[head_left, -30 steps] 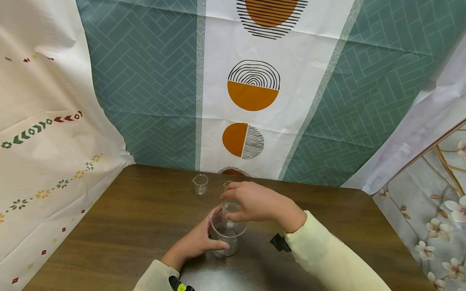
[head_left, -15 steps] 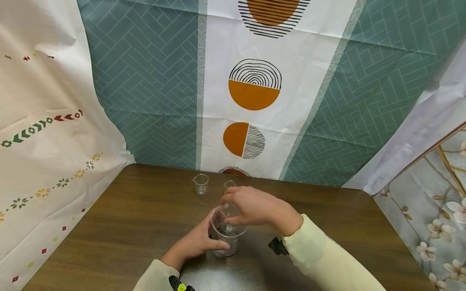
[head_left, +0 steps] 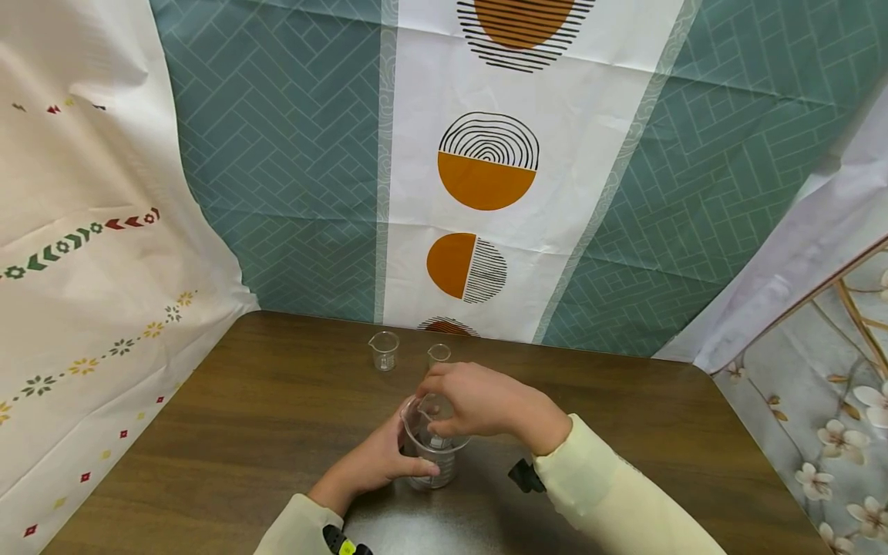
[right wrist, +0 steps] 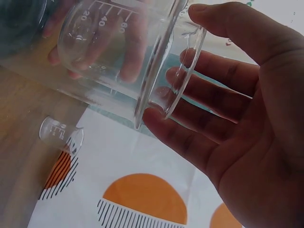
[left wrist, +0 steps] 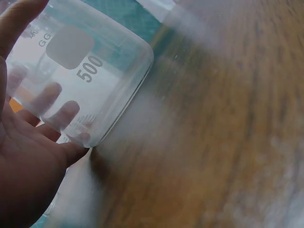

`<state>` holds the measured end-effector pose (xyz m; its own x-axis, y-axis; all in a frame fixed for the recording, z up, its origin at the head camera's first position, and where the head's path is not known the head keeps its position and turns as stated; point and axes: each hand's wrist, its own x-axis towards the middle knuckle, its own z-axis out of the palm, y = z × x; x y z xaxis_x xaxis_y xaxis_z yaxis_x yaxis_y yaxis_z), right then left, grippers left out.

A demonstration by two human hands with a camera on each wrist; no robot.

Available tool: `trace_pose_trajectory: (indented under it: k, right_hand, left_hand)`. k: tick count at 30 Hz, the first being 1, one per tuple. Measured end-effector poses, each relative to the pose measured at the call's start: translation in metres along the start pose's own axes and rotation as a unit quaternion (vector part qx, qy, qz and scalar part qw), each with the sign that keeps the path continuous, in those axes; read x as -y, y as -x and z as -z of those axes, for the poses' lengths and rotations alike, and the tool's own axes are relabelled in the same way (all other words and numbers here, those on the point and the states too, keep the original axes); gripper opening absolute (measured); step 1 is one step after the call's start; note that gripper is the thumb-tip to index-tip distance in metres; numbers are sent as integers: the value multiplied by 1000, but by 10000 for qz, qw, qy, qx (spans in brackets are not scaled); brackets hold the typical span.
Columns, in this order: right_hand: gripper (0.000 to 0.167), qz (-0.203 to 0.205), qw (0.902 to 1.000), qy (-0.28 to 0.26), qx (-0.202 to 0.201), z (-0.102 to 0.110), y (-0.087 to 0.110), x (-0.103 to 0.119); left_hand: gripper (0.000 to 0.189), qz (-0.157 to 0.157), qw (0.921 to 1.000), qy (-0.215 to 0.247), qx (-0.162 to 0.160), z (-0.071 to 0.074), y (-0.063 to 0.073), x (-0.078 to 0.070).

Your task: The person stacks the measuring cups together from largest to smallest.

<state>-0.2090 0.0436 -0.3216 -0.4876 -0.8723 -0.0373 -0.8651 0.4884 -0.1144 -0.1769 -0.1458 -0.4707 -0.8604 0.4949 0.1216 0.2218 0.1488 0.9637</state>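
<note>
The left hand [head_left: 378, 458] grips the large beaker [left wrist: 107, 54] on the table [head_left: 277, 432] while the right hand [head_left: 479, 395] holds a medium beaker [right wrist: 111, 42] by its rim, partway inside that one, seemingly not fully lowered, and a small beaker [head_left: 385, 353] and narrow beaker [head_left: 438, 354] stand outside, behind.

The outer beaker [head_left: 447, 461] has the inner beaker [right wrist: 107, 42] within it, the left hand [head_left: 378, 461] at its left and the right hand [head_left: 477, 398] over its rim. Behind it on the table [head_left: 291, 401] stand the rear beaker [head_left: 438, 354] and, farther left, the rear-left beaker [head_left: 385, 354].
</note>
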Motion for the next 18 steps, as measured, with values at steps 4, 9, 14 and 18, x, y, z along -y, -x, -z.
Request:
trace_pose_trajectory:
  k: [4, 9, 14, 18]
  right_hand:
    - [36, 12, 10000, -31, 7, -1, 0, 1]
    - [35, 33, 9999, -79, 86, -5, 0, 4]
    - [36, 15, 9999, -15, 170, -10, -2, 5]
    - [39, 37, 9998, 71, 188, -11, -2, 5]
  left_hand:
    - [92, -58, 10000, 37, 11, -1, 0, 0]
    - [95, -64, 9999, 106, -5, -1, 0, 0]
    - [98, -85, 9998, 161, 70, -1, 0, 1]
    - [99, -134, 9998, 160, 61, 0, 0, 1]
